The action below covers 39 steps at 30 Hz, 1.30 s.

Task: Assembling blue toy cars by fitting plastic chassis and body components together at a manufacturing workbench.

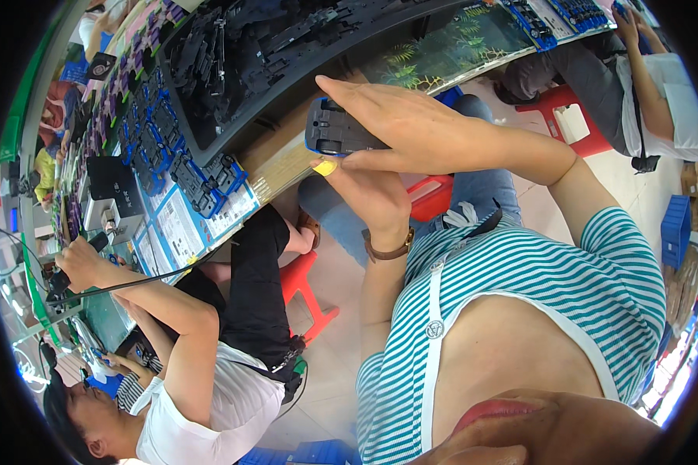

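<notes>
A toy car (337,130), its dark grey underside and wheels turned toward me and a blue edge showing, is held between my two hands above the edge of the bench. My left hand (374,195), with a brown-strapped watch at the wrist and yellow tape on one fingertip, grips it from below. Across the car's right part lies my right hand (423,128), its fingers held straight and its thumb along the lower side. The palm hides that part of the car.
Left of my hands, blue toy car parts (163,139) crowd the bench beside a black tray (244,126) of loose black plastic parts. A co-worker (202,411) sits close at left, handling a dark tool. A red stool (310,298) stands between us; another person (663,101) works at far right.
</notes>
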Motion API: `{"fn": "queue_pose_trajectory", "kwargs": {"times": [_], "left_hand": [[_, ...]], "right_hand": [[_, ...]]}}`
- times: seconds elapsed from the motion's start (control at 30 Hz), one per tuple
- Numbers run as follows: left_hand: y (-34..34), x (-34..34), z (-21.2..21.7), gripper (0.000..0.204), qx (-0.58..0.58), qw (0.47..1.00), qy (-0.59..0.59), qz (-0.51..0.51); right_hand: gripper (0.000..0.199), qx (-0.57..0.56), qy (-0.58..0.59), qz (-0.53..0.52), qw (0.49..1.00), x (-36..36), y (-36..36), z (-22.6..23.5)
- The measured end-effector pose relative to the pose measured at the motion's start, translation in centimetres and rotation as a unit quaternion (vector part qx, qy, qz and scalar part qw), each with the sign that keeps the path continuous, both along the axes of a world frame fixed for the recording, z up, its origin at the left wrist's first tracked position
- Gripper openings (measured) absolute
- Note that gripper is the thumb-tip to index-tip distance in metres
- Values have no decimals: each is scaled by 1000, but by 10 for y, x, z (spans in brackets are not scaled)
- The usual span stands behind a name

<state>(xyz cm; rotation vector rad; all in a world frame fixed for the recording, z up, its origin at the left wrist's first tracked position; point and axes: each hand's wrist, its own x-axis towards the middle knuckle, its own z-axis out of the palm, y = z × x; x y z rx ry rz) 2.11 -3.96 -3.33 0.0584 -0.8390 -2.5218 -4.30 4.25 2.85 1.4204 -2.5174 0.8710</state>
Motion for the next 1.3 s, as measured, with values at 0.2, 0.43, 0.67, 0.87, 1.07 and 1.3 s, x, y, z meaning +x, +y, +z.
{"fn": "queue_pose_trajectory", "kwargs": {"times": [0.2, 0.43, 0.67, 0.87, 1.07, 1.3], "left_hand": [[0, -2, 2, 45, -47, 997, -58, -1], [-17, -4, 6, 37, 38, 995, -91, -29], [-16, -12, 9, 50, -26, 997, -53, 48], [-13, -7, 14, 42, -89, 992, -45, 73], [-7, -12, 13, 43, -113, 977, -68, 167], [-5, -13, 16, 43, -136, 978, -64, 144]], "right_hand": [[86, -2, -92, -38, 995, 10, -2, -5], [82, -112, -130, 119, 978, -6, 22, -15], [49, -304, -504, -14, 809, 22, 26, -48], [43, -369, -526, -2, 766, 28, 18, -49], [48, -387, -478, 4, 788, 31, 16, -55], [52, -402, -509, 8, 761, 27, 18, -61]]}}
